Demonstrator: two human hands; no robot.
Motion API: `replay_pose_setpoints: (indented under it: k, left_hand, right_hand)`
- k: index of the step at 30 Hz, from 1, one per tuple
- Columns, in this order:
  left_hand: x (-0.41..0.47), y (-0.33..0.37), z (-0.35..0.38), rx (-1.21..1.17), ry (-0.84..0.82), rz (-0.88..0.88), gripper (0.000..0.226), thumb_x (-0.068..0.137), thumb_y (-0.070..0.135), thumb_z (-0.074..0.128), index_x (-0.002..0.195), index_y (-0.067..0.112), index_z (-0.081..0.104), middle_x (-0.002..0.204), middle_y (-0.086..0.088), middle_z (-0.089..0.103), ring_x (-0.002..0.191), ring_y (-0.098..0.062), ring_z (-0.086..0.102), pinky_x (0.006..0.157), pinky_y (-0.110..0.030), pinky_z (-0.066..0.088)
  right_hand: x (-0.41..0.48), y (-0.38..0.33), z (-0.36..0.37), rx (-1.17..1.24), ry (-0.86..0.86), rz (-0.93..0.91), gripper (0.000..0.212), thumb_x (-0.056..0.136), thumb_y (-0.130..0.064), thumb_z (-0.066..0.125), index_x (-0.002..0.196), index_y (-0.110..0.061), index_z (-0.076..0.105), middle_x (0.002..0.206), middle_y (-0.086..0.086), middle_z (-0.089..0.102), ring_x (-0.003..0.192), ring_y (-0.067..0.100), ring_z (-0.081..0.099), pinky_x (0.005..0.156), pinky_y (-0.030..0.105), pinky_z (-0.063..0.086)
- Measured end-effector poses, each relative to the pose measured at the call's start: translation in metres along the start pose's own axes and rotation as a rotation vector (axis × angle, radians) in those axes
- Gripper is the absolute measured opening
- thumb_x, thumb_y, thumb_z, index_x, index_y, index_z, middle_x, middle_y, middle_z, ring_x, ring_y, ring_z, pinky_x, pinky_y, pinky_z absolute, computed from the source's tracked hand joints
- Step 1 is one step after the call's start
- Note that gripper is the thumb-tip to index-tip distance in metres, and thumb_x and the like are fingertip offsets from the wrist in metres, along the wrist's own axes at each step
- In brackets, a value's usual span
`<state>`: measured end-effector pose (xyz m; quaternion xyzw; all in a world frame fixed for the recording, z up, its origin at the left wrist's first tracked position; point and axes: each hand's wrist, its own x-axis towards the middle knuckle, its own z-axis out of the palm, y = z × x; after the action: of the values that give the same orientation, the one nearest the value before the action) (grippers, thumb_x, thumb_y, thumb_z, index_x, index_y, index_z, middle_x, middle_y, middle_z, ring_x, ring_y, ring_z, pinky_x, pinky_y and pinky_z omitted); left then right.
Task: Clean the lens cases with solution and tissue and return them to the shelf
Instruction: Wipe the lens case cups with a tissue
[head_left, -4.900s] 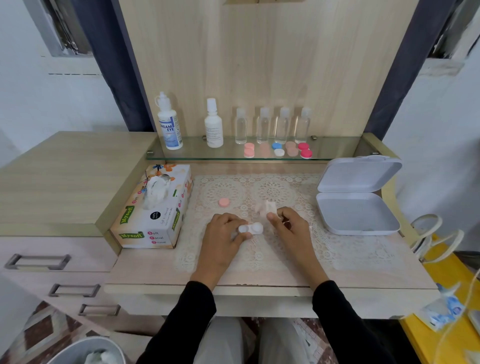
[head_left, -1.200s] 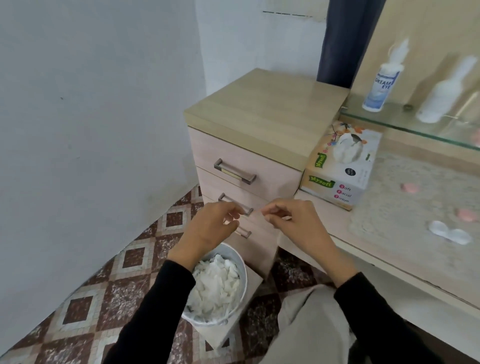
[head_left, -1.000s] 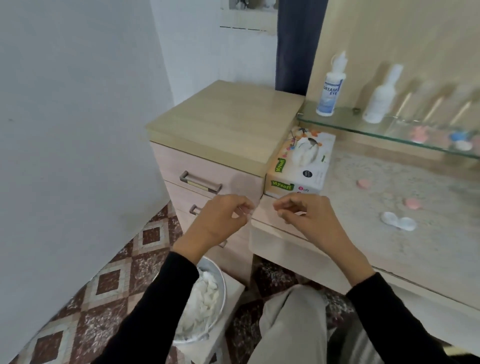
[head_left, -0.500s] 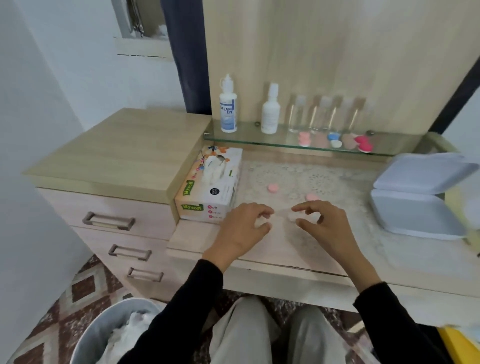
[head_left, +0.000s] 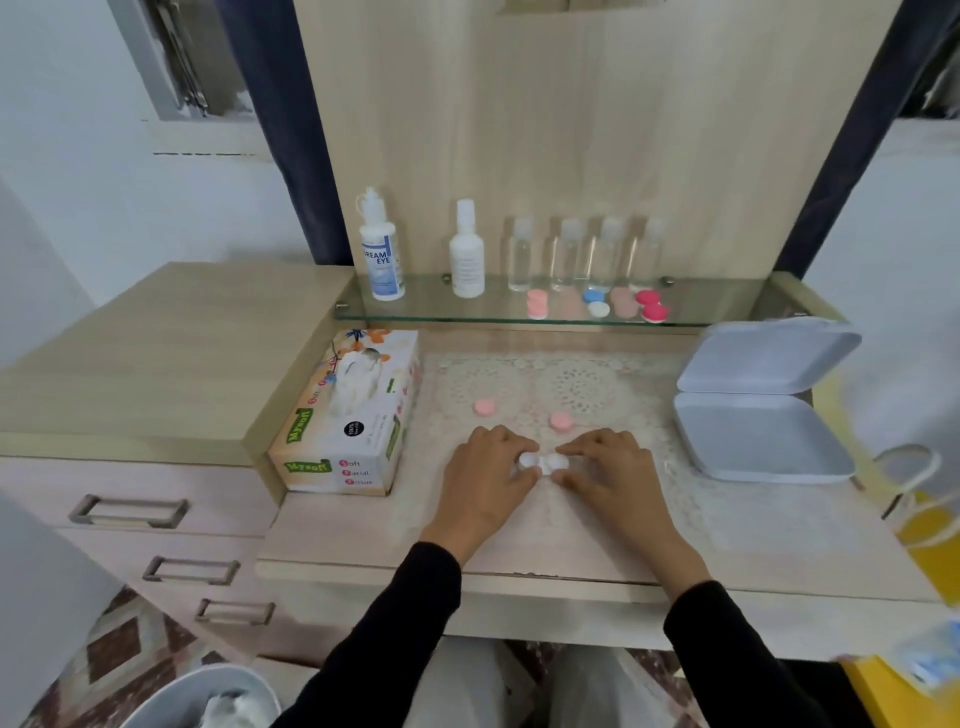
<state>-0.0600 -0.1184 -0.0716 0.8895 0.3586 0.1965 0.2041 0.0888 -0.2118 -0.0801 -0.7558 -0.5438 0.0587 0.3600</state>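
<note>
Pinching a glossy white twin-cup lens case (head_left: 543, 462), left hand (head_left: 483, 480) faces right hand (head_left: 615, 475).

We're facing a tall pale-wood back panel (head_left: 571, 130), dark curtains (head_left: 291, 130) either side, white walls (head_left: 104, 218) beyond. On our left, a drawer cabinet (head_left: 156, 364) with three metal handles; below it, brown diamond-patterned floor tiles (head_left: 114, 644).

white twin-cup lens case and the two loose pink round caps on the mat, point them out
white twin-cup lens case (head_left: 542, 462), head view, bridge between cups
farther pink round cap (head_left: 485, 407), head view, top face
nearer pink round cap (head_left: 561, 421), head view, top face
</note>
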Motion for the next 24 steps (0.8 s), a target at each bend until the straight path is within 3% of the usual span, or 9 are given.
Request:
replay_pose_setpoints:
  k: [7,10,12,15,18,21,24]
  left_hand:
    - [0.006,0.005,0.01,0.0,0.025,0.037,0.033,0.089,0.04,0.056,0.121,0.03,0.061,0.113,0.01,0.057,0.106,-0.014,0.047,0.087,-0.03,0.04]
    - [0.008,0.004,0.01,-0.003,0.024,0.045,0.039,0.087,0.041,0.058,0.125,0.031,0.057,0.115,0.013,0.056,0.108,-0.011,0.046,0.088,-0.028,0.039]
    - [0.011,0.002,0.005,-0.035,0.032,0.03,0.045,0.084,0.044,0.061,0.127,0.032,0.054,0.116,0.014,0.054,0.109,-0.008,0.044,0.09,-0.027,0.039]
    - [0.022,-0.004,-0.008,-0.108,0.104,0.009,0.047,0.082,0.042,0.064,0.127,0.032,0.054,0.116,0.014,0.053,0.11,-0.007,0.044,0.092,-0.028,0.041]
    - [0.045,-0.014,-0.025,-0.187,0.201,-0.026,0.041,0.086,0.035,0.063,0.126,0.028,0.055,0.12,0.009,0.053,0.111,-0.009,0.046,0.092,-0.027,0.04]
    - [0.079,-0.024,-0.045,-0.311,0.333,-0.101,0.041,0.087,0.023,0.065,0.126,0.017,0.055,0.123,0.001,0.056,0.114,-0.016,0.05,0.099,-0.034,0.041]
    - [0.116,-0.025,-0.064,-0.366,0.401,-0.174,0.048,0.087,0.018,0.063,0.132,0.012,0.049,0.132,-0.003,0.052,0.121,-0.017,0.047,0.099,-0.026,0.035]
  right_hand:
    - [0.002,0.013,-0.004,-0.009,0.047,-0.004,0.02,0.077,-0.039,0.075,0.095,-0.031,0.072,0.101,-0.014,0.061,0.098,0.013,0.051,0.085,0.041,0.039]
    - [-0.001,0.015,-0.003,-0.032,0.071,0.0,0.036,0.075,-0.054,0.064,0.104,-0.033,0.068,0.109,-0.017,0.058,0.107,0.008,0.049,0.086,0.031,0.03]
    - [-0.004,0.016,-0.003,-0.092,0.097,0.001,0.053,0.074,-0.063,0.055,0.117,-0.032,0.063,0.122,-0.016,0.055,0.119,0.005,0.043,0.099,0.032,0.027]
    - [-0.007,0.014,-0.003,-0.166,0.021,0.029,0.081,0.072,-0.075,0.039,0.136,-0.026,0.049,0.145,-0.008,0.041,0.139,0.009,0.027,0.118,0.044,0.007]
    - [-0.006,0.013,0.0,-0.305,-0.117,0.043,0.098,0.073,-0.083,0.022,0.15,-0.023,0.026,0.159,-0.003,0.018,0.147,0.012,0.005,0.118,0.044,-0.008]
    - [-0.006,0.013,0.002,-0.413,-0.21,0.051,0.103,0.072,-0.085,-0.002,0.154,-0.023,0.005,0.161,-0.003,-0.004,0.146,0.011,-0.012,0.117,0.047,-0.014]
    - [-0.007,0.012,0.003,-0.453,-0.242,0.054,0.101,0.071,-0.083,-0.013,0.152,-0.023,-0.008,0.159,-0.003,-0.015,0.144,0.011,-0.021,0.115,0.049,-0.017]
